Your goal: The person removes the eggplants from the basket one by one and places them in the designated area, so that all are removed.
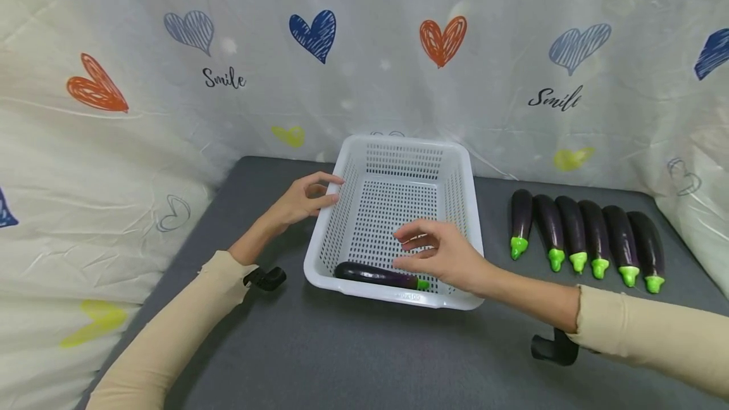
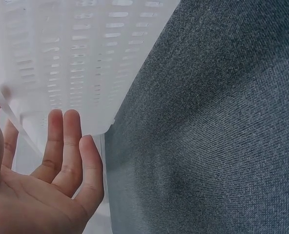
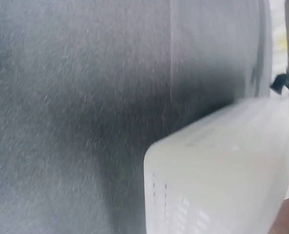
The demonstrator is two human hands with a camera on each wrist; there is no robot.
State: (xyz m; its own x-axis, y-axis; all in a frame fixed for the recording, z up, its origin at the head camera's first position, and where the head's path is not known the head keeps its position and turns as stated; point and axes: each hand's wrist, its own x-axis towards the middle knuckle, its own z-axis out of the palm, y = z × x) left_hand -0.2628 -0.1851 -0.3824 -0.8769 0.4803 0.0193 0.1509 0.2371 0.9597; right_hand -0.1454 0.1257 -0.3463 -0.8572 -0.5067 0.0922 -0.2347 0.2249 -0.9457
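Observation:
A white perforated plastic basket (image 1: 393, 207) stands on the grey table. Inside it, along its near wall, lies one dark purple eggplant (image 1: 376, 275) with its bright green stem to the right. My left hand (image 1: 304, 200) holds the basket's left rim. In the left wrist view, three fingers (image 2: 71, 141) reach along the outside of the basket wall (image 2: 86, 58), and a fingertip shows faintly through the rim. Over the near right part of the basket is my right hand (image 1: 441, 255), fingers loosely bent and apart with nothing between them, close to the eggplant's stem end.
Several more eggplants (image 1: 595, 236) lie side by side on the table (image 1: 364, 353) right of the basket, green stems toward me. Behind the table hangs a pale curtain (image 1: 376, 93) printed with hearts. A black wrist mount (image 1: 552, 347) sits below the right sleeve.

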